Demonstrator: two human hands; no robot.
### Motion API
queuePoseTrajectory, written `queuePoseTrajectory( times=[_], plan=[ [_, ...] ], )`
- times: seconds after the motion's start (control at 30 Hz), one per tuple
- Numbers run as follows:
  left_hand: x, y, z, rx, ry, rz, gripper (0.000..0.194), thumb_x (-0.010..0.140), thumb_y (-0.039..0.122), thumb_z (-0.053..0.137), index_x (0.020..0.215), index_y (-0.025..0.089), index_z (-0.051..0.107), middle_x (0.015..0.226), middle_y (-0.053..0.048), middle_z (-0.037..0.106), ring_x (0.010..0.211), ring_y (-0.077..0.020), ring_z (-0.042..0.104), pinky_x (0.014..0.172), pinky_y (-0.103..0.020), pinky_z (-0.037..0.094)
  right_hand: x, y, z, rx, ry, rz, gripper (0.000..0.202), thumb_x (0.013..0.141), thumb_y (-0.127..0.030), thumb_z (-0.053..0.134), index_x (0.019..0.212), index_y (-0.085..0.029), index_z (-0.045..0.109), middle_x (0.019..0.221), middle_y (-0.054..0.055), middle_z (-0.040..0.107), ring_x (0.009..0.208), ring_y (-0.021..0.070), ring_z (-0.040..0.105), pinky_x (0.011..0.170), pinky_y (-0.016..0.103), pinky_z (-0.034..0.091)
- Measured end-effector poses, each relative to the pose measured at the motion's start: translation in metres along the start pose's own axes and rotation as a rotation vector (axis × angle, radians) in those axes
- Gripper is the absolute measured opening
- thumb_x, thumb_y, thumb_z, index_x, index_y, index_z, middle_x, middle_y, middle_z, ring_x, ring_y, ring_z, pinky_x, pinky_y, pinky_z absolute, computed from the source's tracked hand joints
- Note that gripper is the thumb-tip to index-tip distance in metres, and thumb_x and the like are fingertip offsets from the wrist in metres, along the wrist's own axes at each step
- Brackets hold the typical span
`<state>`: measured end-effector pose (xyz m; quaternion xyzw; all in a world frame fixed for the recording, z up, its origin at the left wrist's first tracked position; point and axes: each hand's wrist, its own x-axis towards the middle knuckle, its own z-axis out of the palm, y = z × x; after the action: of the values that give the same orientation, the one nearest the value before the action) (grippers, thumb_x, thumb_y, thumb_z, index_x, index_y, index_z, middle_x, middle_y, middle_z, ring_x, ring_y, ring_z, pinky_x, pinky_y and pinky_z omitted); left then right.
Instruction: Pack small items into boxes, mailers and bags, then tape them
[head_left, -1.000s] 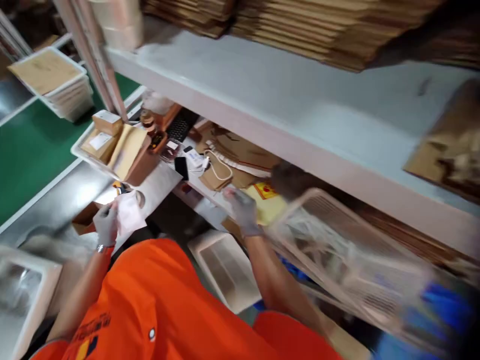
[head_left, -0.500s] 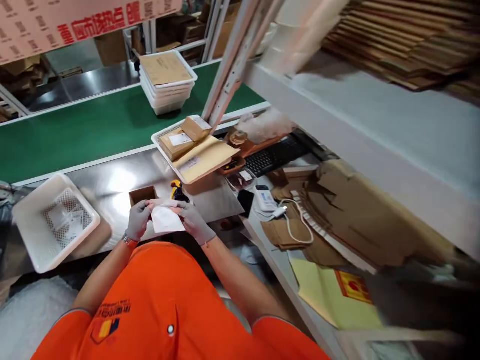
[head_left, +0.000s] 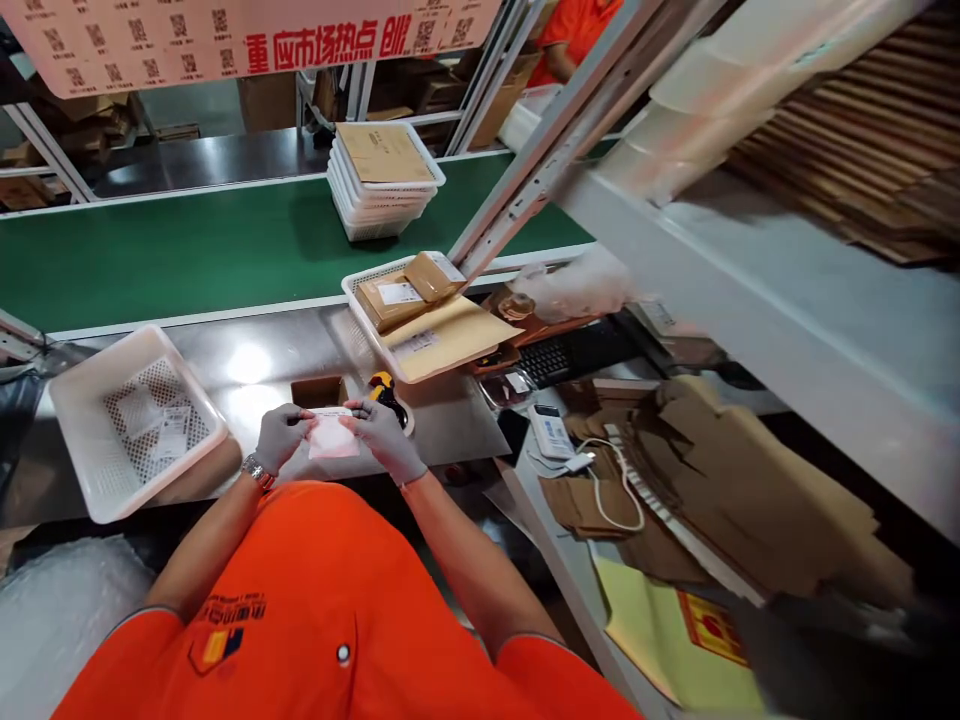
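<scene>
Over the steel table (head_left: pixel 262 365), just in front of a small open carton (head_left: pixel 319 390), sits a small white packet (head_left: pixel 331 438) — flat, pale, slightly pinkish, any print too small to read. Left hand (head_left: pixel 279 437) pinches its left edge, right hand (head_left: pixel 384 435) grips its right edge; both gloved grey, wrists bent inward, watch on left wrist. Left of the carton, a white basket (head_left: pixel 75 400) — labels inside unreadable. Red Chinese characters on the banner (head_left: pixel 225 35) beyond.

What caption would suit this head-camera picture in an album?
Gloved left hand and right hand hold a small white packet over a steel bench beside a green conveyor belt.
</scene>
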<state>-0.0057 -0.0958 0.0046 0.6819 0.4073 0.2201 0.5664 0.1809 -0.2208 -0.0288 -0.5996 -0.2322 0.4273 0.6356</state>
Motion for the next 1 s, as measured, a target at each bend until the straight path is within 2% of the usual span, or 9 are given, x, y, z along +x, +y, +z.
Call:
queuePoseTrajectory(
  times=[0.1,0.2,0.27,0.4,0.53,0.67,0.8,0.9,1.0],
  plan=[
    [0.013,-0.016,-0.001,0.047,0.06,-0.006,0.013,0.088,0.024,0.079,0.099,0.019,0.085,0.097,-0.007,0.085,0.09,-0.0215,0.079,0.087,-0.033,0.064,0.011,-0.005,-0.005,-0.107,0.063,-0.069,0.065,0.07,-0.054,0.096,0.122,-0.019,0.078,0.083,-0.001,0.073,0.074,0.018,0.066,0.071,0.032,0.055],
    [0.027,-0.026,-0.002,0.181,0.179,-0.013,0.036,0.094,0.024,0.079,0.129,0.017,0.079,0.125,-0.014,0.084,0.113,-0.0251,0.081,0.103,-0.037,0.063,0.032,-0.018,-0.014,-0.389,0.135,-0.321,0.042,0.089,-0.046,0.081,0.123,-0.021,0.081,0.101,0.006,0.082,0.093,0.0248,0.076,0.087,0.039,0.062],
    [0.036,-0.031,-0.002,0.325,0.187,-0.076,0.05,0.099,0.028,0.079,0.146,0.015,0.072,0.142,-0.02,0.078,0.125,-0.028,0.078,0.109,-0.039,0.061,0.049,-0.026,-0.014,-0.62,0.11,-0.466,0.029,0.097,-0.035,0.072,0.121,-0.023,0.082,0.113,0.01,0.085,0.106,0.0279,0.079,0.099,0.042,0.062],
    [0.048,-0.037,0.005,0.582,0.013,-0.219,0.044,0.11,0.035,0.065,0.148,0.014,0.07,0.145,-0.022,0.077,0.13,-0.0313,0.077,0.108,-0.038,0.058,0.085,-0.028,0.007,-1.079,-0.176,-0.49,0.032,0.1,-0.019,0.065,0.125,-0.022,0.085,0.122,0.012,0.087,0.113,0.0285,0.079,0.103,0.039,0.06],
    [0.05,-0.037,0.011,0.725,-0.131,-0.236,0.037,0.114,0.025,0.048,0.128,0.013,0.079,0.129,-0.022,0.084,0.118,-0.0302,0.079,0.098,-0.035,0.056,0.11,-0.011,0.035,-1.326,-0.461,-0.282,0.03,0.098,-0.021,0.072,0.123,-0.023,0.088,0.116,0.012,0.088,0.107,0.0288,0.081,0.097,0.035,0.06],
    [0.048,-0.036,0.007,0.747,-0.127,-0.237,0.036,0.111,0.02,0.049,0.118,0.009,0.083,0.126,-0.026,0.083,0.12,-0.0307,0.078,0.101,-0.036,0.054,0.112,0.005,0.045,-1.259,-0.51,-0.227,0.035,0.085,-0.008,0.073,0.113,-0.021,0.09,0.104,0.013,0.089,0.102,0.0305,0.082,0.095,0.036,0.061],
    [0.043,-0.04,-0.009,0.761,-0.083,-0.261,0.034,0.109,0.022,0.054,0.112,0.008,0.085,0.119,-0.026,0.083,0.117,-0.0336,0.078,0.103,-0.039,0.055,0.091,0.013,0.031,-1.085,-0.46,-0.354,0.05,0.084,-0.008,0.071,0.128,-0.025,0.086,0.129,0.01,0.087,0.121,0.031,0.079,0.11,0.043,0.059],
    [0.039,-0.048,-0.026,0.766,-0.048,-0.293,0.031,0.109,0.025,0.058,0.105,0.009,0.085,0.109,-0.024,0.082,0.114,-0.0349,0.079,0.102,-0.04,0.056,0.071,0.024,0.01,-0.825,-0.262,-0.386,0.039,0.094,-0.022,0.068,0.13,-0.024,0.084,0.134,0.012,0.084,0.127,0.0319,0.076,0.117,0.051,0.057],
    [0.036,-0.055,-0.038,0.786,-0.049,-0.331,0.03,0.109,0.027,0.061,0.104,0.009,0.084,0.105,-0.024,0.082,0.112,-0.0351,0.08,0.101,-0.039,0.057,0.058,0.042,-0.004,-0.476,-0.079,-0.172,0.038,0.087,-0.038,0.08,0.121,-0.022,0.082,0.127,0.014,0.084,0.117,0.0312,0.077,0.114,0.053,0.058]
  ],
)
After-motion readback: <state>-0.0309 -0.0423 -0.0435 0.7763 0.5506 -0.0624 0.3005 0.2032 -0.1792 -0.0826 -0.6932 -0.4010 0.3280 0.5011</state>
